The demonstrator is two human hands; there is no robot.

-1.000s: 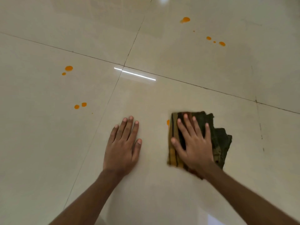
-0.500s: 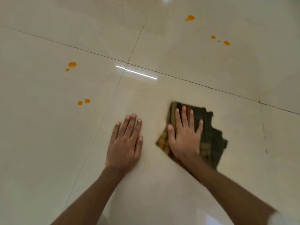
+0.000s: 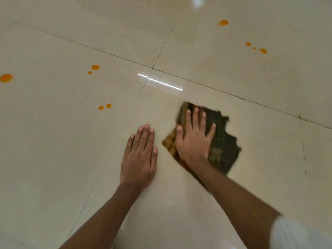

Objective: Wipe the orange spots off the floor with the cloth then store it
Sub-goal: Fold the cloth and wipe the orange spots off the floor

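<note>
Tiled floor [image 3: 53,159]: orange spots [image 3: 95,67], cloth [image 3: 224,141], left hand [image 3: 139,159].

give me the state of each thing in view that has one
floor, glossy tiles, spotted orange in places
orange spots, unwiped, scattered on the left and far tiles
left hand, open, flat on the bare floor
cloth, rumpled, lying on the floor, partly covered
right hand, open, fingers spread, pressing on the cloth

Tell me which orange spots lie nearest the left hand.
The small pair just left of the tile seam, up-left of the left hand; all others lie farther off.
</note>
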